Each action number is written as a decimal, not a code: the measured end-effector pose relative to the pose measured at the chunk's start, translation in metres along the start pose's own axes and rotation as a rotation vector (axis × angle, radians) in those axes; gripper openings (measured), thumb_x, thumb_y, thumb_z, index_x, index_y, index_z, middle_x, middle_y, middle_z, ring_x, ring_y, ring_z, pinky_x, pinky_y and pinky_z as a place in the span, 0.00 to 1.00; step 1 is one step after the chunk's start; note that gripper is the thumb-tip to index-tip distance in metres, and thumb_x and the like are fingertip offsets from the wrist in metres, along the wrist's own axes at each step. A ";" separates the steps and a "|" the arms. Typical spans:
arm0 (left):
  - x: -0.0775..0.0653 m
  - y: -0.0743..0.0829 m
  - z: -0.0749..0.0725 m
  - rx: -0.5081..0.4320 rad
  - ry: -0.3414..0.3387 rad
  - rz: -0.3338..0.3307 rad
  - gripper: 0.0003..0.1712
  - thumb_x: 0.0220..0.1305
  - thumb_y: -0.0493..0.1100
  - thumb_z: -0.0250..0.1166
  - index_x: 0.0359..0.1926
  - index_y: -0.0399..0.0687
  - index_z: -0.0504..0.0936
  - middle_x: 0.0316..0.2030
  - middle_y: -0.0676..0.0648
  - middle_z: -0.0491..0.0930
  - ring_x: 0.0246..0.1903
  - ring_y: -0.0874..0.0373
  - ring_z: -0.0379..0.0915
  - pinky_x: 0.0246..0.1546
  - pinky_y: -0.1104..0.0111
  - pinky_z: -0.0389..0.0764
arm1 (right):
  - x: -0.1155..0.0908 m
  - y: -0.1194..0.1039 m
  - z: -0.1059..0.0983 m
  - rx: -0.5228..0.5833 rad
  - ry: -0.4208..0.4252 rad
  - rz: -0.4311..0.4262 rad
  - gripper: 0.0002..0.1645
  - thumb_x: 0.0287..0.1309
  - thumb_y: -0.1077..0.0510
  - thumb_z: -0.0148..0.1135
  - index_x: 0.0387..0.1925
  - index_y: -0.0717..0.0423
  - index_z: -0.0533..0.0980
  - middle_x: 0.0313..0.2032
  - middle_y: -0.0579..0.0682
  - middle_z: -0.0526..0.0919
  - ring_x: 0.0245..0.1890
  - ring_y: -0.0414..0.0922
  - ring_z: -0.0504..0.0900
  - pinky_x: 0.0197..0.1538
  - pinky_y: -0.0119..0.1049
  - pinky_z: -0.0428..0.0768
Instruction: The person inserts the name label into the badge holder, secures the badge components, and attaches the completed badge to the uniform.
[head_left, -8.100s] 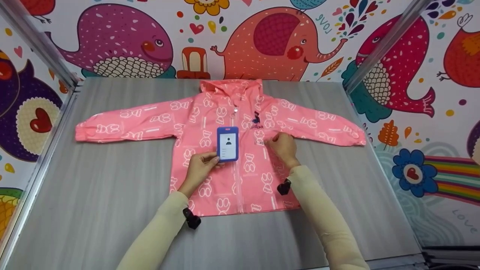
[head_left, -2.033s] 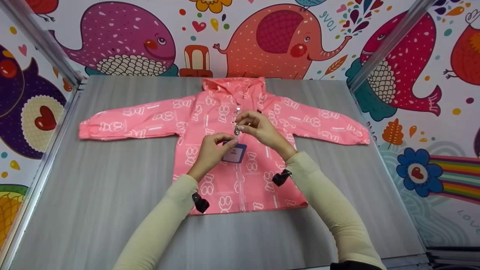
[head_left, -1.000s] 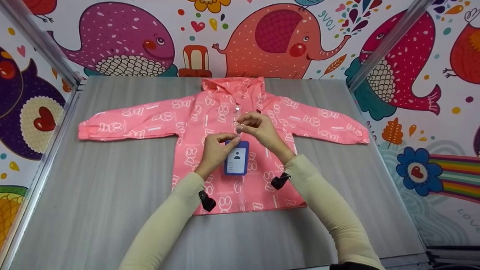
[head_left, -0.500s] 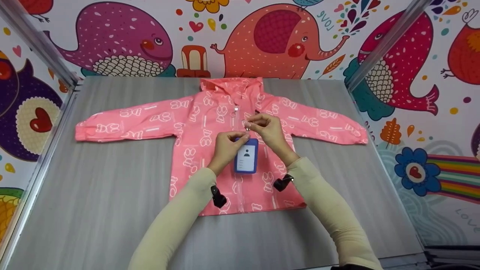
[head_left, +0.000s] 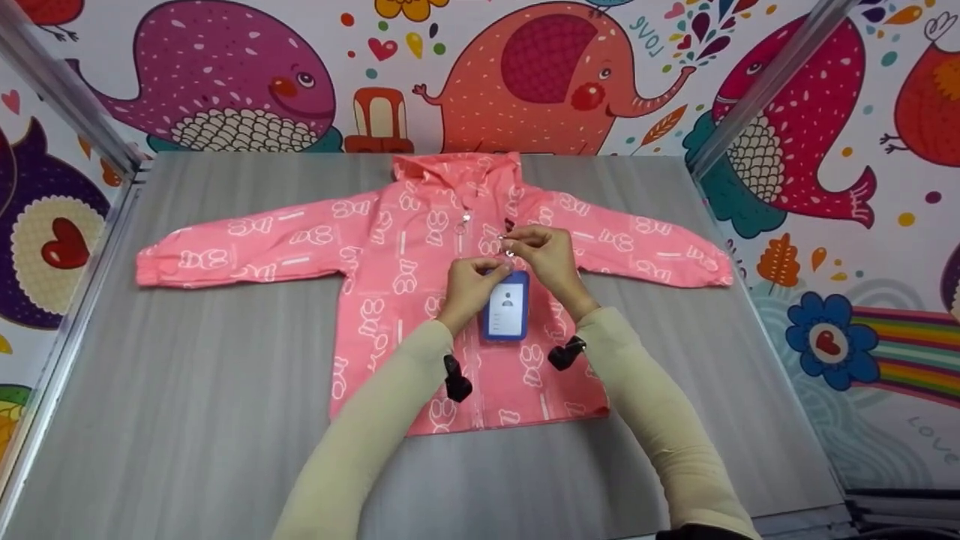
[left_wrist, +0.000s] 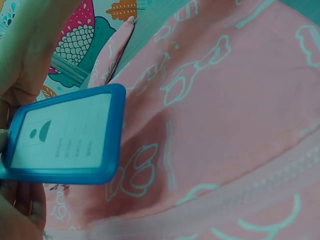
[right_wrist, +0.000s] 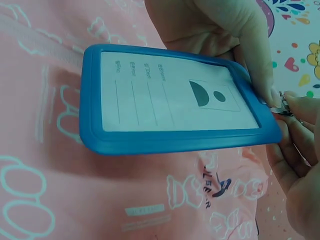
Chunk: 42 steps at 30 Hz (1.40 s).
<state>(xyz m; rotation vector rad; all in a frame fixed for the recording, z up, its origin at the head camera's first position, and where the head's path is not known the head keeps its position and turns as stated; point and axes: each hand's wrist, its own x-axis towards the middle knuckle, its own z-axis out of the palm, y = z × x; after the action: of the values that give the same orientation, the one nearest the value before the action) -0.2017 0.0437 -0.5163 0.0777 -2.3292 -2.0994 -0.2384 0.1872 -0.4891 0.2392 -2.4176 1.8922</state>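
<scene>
A blue-framed ID badge holder [head_left: 506, 309], with a white card and a figure icon, hangs upright above the jacket's chest. My left hand [head_left: 469, 291] pinches its top edge. Just above, my right hand [head_left: 547, 259] pinches a small metal clip [head_left: 510, 253] at the badge's slot; the right wrist view shows the clip between the fingertips, close to the left thumb. Whether it passes through the slot is hidden by the fingers. Beneath both hands lies a pink jacket [head_left: 405, 281] with white outlined prints, zipped and spread flat, a dark logo partly covered by my right hand.
The jacket rests on a grey wood-grain table [head_left: 225, 390], both sleeves stretched sideways. Metal posts [head_left: 765, 90] stand at the back corners. Panels with cartoon animals [head_left: 555, 75] enclose the back and sides.
About eight seconds ago my left hand held the badge by its lower corner; now it pinches the top. Over the last second both hands and the badge have shifted right, off the zipper line.
</scene>
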 end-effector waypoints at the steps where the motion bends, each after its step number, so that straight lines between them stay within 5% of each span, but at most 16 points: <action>1: 0.002 -0.001 0.002 0.009 0.002 -0.005 0.11 0.58 0.40 0.72 0.38 0.37 0.89 0.36 0.39 0.89 0.27 0.69 0.77 0.32 0.78 0.77 | 0.002 0.003 -0.001 0.006 -0.002 0.003 0.13 0.55 0.65 0.71 0.40 0.71 0.83 0.35 0.64 0.89 0.30 0.35 0.87 0.38 0.25 0.81; 10: 0.019 -0.010 0.017 0.121 -0.009 -0.086 0.13 0.60 0.46 0.70 0.41 0.43 0.90 0.38 0.43 0.89 0.31 0.63 0.80 0.33 0.75 0.77 | 0.009 0.006 -0.007 0.018 0.036 0.078 0.13 0.55 0.68 0.69 0.40 0.75 0.82 0.36 0.67 0.88 0.31 0.42 0.88 0.38 0.26 0.83; 15: 0.026 -0.011 0.025 0.238 -0.029 -0.101 0.11 0.62 0.45 0.69 0.41 0.46 0.90 0.37 0.46 0.89 0.30 0.59 0.81 0.32 0.72 0.77 | 0.018 0.033 -0.009 0.063 0.061 0.147 0.14 0.56 0.67 0.68 0.43 0.73 0.82 0.37 0.65 0.88 0.31 0.40 0.88 0.37 0.30 0.85; 24: 0.046 -0.004 0.031 0.397 -0.106 -0.048 0.12 0.63 0.44 0.66 0.45 0.45 0.89 0.40 0.46 0.89 0.37 0.54 0.84 0.42 0.64 0.81 | 0.032 0.065 -0.015 0.067 0.128 0.145 0.12 0.58 0.65 0.67 0.43 0.68 0.84 0.36 0.60 0.89 0.29 0.39 0.87 0.32 0.31 0.85; 28: 0.056 -0.005 0.030 0.441 -0.085 -0.023 0.12 0.64 0.43 0.65 0.44 0.44 0.89 0.39 0.47 0.89 0.39 0.55 0.85 0.44 0.63 0.82 | 0.032 0.069 -0.015 0.067 0.144 0.166 0.12 0.58 0.66 0.67 0.43 0.69 0.84 0.35 0.60 0.89 0.27 0.38 0.86 0.27 0.30 0.83; 34: 0.066 -0.010 0.026 0.546 -0.044 0.097 0.11 0.63 0.38 0.66 0.46 0.41 0.87 0.41 0.43 0.87 0.43 0.52 0.83 0.49 0.62 0.82 | 0.030 0.067 -0.013 0.014 0.166 0.174 0.12 0.57 0.67 0.67 0.42 0.72 0.83 0.37 0.71 0.86 0.29 0.50 0.86 0.26 0.31 0.83; 42: 0.074 -0.018 0.027 0.753 -0.100 0.210 0.14 0.63 0.39 0.66 0.49 0.40 0.85 0.49 0.42 0.82 0.52 0.47 0.75 0.57 0.59 0.76 | 0.035 0.088 -0.007 -0.085 0.199 0.076 0.07 0.55 0.64 0.70 0.36 0.64 0.87 0.33 0.64 0.88 0.25 0.34 0.80 0.25 0.23 0.77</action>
<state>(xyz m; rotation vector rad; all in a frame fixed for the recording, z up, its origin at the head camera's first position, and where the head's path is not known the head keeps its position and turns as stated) -0.2755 0.0653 -0.5396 -0.2625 -2.8867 -1.0719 -0.2875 0.2115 -0.5663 -0.0443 -2.3971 1.7432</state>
